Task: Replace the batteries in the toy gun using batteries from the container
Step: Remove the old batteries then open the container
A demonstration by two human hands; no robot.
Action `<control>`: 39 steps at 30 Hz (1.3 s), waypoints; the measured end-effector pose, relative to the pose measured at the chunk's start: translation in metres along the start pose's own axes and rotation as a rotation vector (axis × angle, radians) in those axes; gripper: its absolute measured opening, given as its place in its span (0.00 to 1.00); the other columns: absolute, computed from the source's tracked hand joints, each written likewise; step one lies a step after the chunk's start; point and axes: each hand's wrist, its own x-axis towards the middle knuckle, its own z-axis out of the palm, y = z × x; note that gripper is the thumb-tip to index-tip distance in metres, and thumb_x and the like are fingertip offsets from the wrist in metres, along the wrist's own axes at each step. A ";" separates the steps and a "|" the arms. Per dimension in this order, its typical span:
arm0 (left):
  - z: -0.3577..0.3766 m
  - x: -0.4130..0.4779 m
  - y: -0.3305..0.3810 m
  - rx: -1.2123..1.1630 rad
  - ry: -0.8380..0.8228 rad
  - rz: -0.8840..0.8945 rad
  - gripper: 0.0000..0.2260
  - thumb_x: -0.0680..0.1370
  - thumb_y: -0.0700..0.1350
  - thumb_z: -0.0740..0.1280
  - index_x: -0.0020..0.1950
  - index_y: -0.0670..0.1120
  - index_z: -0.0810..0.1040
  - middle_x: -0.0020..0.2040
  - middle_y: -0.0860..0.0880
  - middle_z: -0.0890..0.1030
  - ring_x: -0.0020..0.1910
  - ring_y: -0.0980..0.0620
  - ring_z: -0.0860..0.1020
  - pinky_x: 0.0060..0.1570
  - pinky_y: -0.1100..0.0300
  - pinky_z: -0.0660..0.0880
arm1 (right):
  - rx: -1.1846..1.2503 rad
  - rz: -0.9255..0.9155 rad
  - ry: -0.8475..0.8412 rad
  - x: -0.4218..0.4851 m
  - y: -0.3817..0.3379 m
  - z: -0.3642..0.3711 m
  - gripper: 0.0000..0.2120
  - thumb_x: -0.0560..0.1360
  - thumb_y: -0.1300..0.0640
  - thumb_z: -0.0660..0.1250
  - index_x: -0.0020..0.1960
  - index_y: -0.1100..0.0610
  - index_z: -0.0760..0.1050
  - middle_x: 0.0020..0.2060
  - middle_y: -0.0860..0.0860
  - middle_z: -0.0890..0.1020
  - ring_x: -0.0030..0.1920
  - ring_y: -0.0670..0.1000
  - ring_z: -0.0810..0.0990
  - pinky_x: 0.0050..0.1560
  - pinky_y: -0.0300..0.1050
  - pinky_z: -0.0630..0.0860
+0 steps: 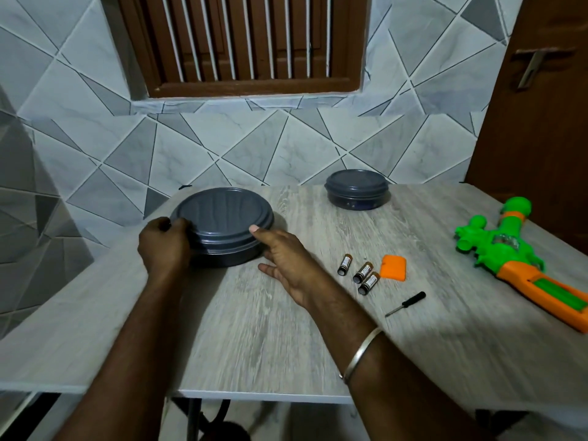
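A large round dark grey lidded container [222,221] sits at the table's left rear. My left hand [164,241] grips its left rim with curled fingers. My right hand [283,253] rests against its right side, thumb up on the lid's edge, fingers straight on the table. Three small black and orange batteries [359,273] lie right of my right hand. Beside them lies an orange battery cover [394,268]. The green and orange toy gun [521,262] lies at the far right with its battery bay open and facing up.
A smaller dark grey lidded container [357,189] stands at the back against the tiled wall. A small black screwdriver [405,303] lies in front of the batteries. The grey wood-grain table [254,329] ends close to me; a brown door stands at the right.
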 end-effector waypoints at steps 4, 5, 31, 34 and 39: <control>0.001 -0.005 0.003 -0.049 0.010 0.041 0.05 0.77 0.46 0.69 0.47 0.47 0.82 0.46 0.44 0.84 0.48 0.43 0.82 0.54 0.46 0.80 | 0.020 -0.035 0.096 0.001 0.004 -0.003 0.23 0.79 0.48 0.67 0.70 0.55 0.71 0.65 0.52 0.79 0.65 0.52 0.76 0.65 0.50 0.74; 0.001 -0.007 0.005 -0.068 0.008 0.050 0.04 0.77 0.46 0.68 0.46 0.47 0.82 0.45 0.45 0.84 0.47 0.44 0.82 0.55 0.46 0.80 | 0.032 -0.052 0.115 0.001 0.004 -0.004 0.21 0.79 0.48 0.67 0.69 0.55 0.71 0.63 0.52 0.80 0.63 0.51 0.77 0.63 0.49 0.75; 0.100 -0.178 0.081 -0.339 -0.703 0.228 0.10 0.78 0.40 0.67 0.38 0.44 0.83 0.32 0.53 0.80 0.32 0.58 0.75 0.34 0.63 0.71 | 0.499 -0.528 0.615 -0.133 -0.041 -0.173 0.20 0.78 0.48 0.66 0.66 0.57 0.79 0.59 0.55 0.84 0.62 0.56 0.81 0.68 0.60 0.73; 0.112 -0.188 0.087 -0.335 -0.734 0.194 0.08 0.78 0.47 0.71 0.43 0.44 0.86 0.38 0.42 0.85 0.35 0.52 0.78 0.37 0.56 0.72 | 0.516 -0.552 0.654 -0.139 -0.039 -0.183 0.20 0.78 0.49 0.67 0.66 0.57 0.78 0.59 0.56 0.84 0.62 0.58 0.81 0.68 0.62 0.73; 0.131 -0.194 0.092 -0.274 -0.711 0.164 0.11 0.75 0.52 0.75 0.46 0.44 0.86 0.40 0.48 0.87 0.41 0.49 0.86 0.41 0.53 0.81 | 0.512 -0.573 0.670 -0.140 -0.034 -0.191 0.21 0.78 0.47 0.67 0.66 0.57 0.78 0.59 0.56 0.84 0.60 0.57 0.83 0.67 0.62 0.74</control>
